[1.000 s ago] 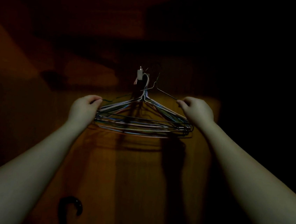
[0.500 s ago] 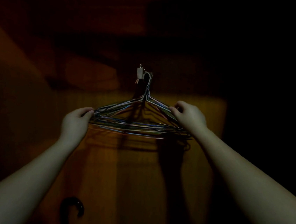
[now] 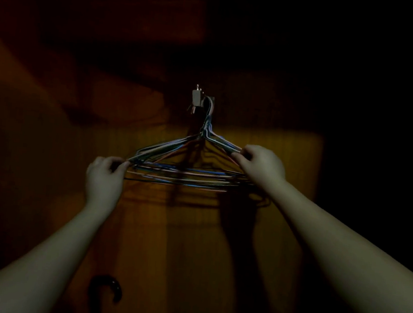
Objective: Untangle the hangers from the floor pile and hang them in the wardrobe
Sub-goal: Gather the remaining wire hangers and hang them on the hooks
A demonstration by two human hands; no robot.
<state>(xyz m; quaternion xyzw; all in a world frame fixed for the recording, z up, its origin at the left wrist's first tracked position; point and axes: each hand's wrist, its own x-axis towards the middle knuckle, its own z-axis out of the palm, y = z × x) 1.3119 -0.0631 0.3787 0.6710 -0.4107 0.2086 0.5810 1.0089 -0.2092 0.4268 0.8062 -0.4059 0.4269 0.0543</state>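
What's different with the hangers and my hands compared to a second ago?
The stray hanger whose hook stuck out to the right has joined the bunch of wire hangers on the wardrobe hook. The left hand dropped slightly; the right hand shifted inward. Both still grip the bunch's ends.

Wardrobe interior (image 3: 362, 70) lost in darkness

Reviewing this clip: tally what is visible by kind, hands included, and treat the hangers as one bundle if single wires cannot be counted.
Hands: 2, left hand and right hand
Hanger bundle: 1 (single wires uncountable)
Wall hook: 1
Curved dark handle: 1
Total: 5
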